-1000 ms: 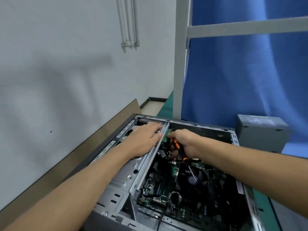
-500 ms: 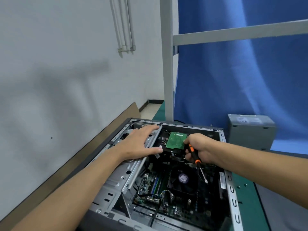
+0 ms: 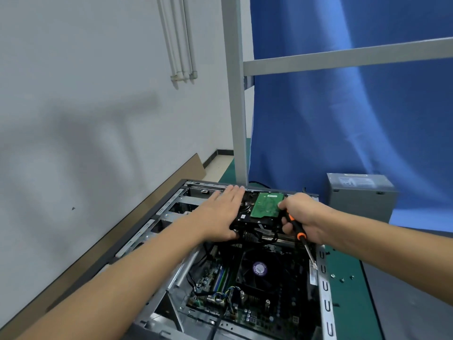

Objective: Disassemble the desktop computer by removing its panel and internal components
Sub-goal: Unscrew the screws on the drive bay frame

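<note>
The hard drive (image 3: pixel 267 206) lies between the hands at the computer case (image 3: pixel 324 290)'s far end: left hand (image 3: pixel 220 212) flat, fingers straight, on its left side; right hand (image 3: pixel 301 217) clutching a screwdriver (image 3: pixel 297 228) at its right.

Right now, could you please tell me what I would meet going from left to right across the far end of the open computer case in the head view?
left hand → green circuit board → right hand, holding the screwdriver → grey box standing beyond the case
</note>
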